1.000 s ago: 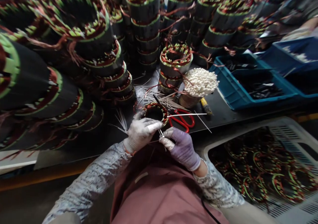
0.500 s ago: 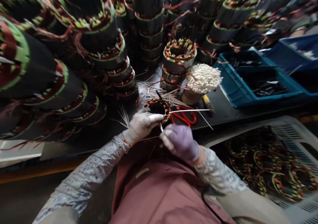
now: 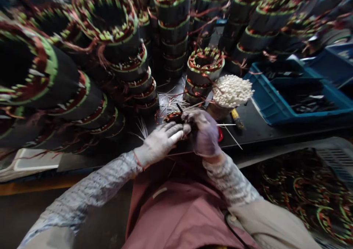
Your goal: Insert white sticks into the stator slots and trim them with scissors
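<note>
A small motor stator (image 3: pixel 173 116) with copper windings lies on the dark bench before me, mostly covered by my hands. My left hand (image 3: pixel 161 141), in a whitish glove, holds its near side, fingers laid over the rim. On the stator's right, my right hand (image 3: pixel 205 133), in a purple and white glove, is curled close to the left fingertips; blur hides what it pinches. A thin white strip (image 3: pixel 226 124) shows just past the right hand. Red-handled scissors (image 3: pixel 220 134) are nearly hidden behind that hand. Loose white strips (image 3: pixel 172 102) lie behind the stator.
Tall stacks of wound stators (image 3: pixel 63 83) crowd the left and back. A shorter stator stack (image 3: pixel 202 70) stands behind the hands, near a bundle of white sticks (image 3: pixel 233 91), a yellow-handled tool (image 3: pixel 237 118) and a blue bin (image 3: pixel 264 107). A crate (image 3: pixel 331 157) of stators sits lower right.
My right hand has moved up and forward from the stator's near side to its right rim, now covering most of the scissors. My left fingers have spread flatter. The whole view has shifted slightly.
</note>
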### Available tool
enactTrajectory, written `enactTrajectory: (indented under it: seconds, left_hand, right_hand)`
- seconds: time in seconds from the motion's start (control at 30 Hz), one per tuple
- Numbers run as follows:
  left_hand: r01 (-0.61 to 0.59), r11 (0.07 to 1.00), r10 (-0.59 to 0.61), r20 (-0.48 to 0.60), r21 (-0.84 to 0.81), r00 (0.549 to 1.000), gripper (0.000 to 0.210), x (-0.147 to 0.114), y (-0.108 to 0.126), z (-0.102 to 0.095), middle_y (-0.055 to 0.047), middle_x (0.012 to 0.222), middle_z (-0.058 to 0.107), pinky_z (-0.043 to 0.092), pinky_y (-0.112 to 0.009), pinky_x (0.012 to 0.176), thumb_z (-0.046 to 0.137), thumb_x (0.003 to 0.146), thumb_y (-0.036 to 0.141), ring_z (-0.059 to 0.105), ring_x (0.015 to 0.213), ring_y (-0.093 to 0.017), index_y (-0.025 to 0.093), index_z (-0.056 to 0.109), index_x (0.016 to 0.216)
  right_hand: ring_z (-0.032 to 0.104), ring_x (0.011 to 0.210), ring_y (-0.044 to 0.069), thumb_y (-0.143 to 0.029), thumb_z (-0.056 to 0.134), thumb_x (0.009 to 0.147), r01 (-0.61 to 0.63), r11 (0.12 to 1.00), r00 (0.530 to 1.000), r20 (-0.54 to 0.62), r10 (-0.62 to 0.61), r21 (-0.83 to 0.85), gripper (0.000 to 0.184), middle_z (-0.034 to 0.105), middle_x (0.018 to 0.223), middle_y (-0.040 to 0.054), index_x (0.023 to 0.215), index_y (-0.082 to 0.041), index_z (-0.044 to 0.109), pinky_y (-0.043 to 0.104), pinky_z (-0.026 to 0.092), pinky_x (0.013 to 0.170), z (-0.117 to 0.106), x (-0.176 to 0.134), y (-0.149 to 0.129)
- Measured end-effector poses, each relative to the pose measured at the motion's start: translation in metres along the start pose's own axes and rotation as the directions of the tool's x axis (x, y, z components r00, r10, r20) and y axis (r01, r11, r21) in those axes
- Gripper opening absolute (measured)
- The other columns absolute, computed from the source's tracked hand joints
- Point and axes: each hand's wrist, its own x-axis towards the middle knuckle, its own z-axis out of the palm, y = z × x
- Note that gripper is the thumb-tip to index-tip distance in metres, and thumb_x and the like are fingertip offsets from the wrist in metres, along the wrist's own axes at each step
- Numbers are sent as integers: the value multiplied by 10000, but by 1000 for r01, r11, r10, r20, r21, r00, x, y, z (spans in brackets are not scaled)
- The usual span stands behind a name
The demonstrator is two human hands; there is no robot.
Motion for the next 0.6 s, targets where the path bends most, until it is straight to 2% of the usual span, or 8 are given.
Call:
enactTrajectory:
  seconds: [0.1,0.17,0.23,0.3,0.37,0.47,0.53,0.6]
  left_hand:
    - [127,971,-146,82,205,986,459,-7,6,-18,-162,1281,586,479,-447,885,500,873,132,598,1091,-272,179,487,1329]
    - [91,961,-151,219,261,964,452,-4,5,-29,-159,1147,645,506,-367,709,461,873,91,654,870,-226,171,495,1316]
    - [-26,967,-67,352,253,934,400,7,0,-39,-141,1021,669,480,-320,614,447,878,88,646,767,-203,158,533,1262]
    - [-142,965,31,442,219,896,311,24,-13,-47,-119,905,669,468,-309,607,441,891,104,635,758,-204,149,593,1159]
    - [-244,956,130,512,161,849,266,38,-30,-51,-93,856,666,471,-315,643,444,891,108,630,779,-203,170,634,1067]
    - [-320,946,248,510,55,824,361,45,-57,-44,-57,1126,650,464,-370,835,475,870,115,598,1012,-221,288,618,1153]
    - [-284,959,263,445,-20,856,460,38,-71,-35,-23,1330,556,386,-421,987,472,867,129,491,1209,-240,354,545,1262]
    - [-223,970,245,394,-100,886,458,27,-77,-28,-19,1359,542,330,-436,1046,435,892,155,430,1273,-236,342,516,1302]
  right_hand:
    - [656,691,116,-307,421,924,157,969,983,-63,-172,-192,324,647,1135,71,1219,-237,534,213,507,489,-17,-33,23]
    - [680,884,171,-246,471,898,332,850,942,104,-318,-409,386,624,1219,95,1281,-234,518,277,576,675,-22,-48,40]
    - [650,1026,209,-233,511,883,477,684,879,310,-363,-551,377,630,1218,114,1256,-210,554,314,563,825,-19,-47,53]
    - [666,984,202,-239,526,887,552,560,833,434,-342,-618,308,662,1154,108,1184,-208,605,287,561,799,-15,-33,59]
    - [687,865,166,-254,515,909,592,511,803,507,-313,-623,250,690,1077,82,1125,-218,635,246,560,712,-15,-16,58]
    - [681,887,136,-278,483,938,677,540,723,585,-366,-499,234,695,1050,53,1114,-226,627,226,557,739,-29,-2,47]
    - [669,936,127,-267,468,946,678,556,734,487,-474,-481,228,684,1070,52,1121,-224,609,234,555,789,-50,-3,36]
    - [668,909,137,-255,490,934,585,517,761,202,-617,-625,200,683,1015,57,1086,-212,612,258,560,776,-76,-4,23]
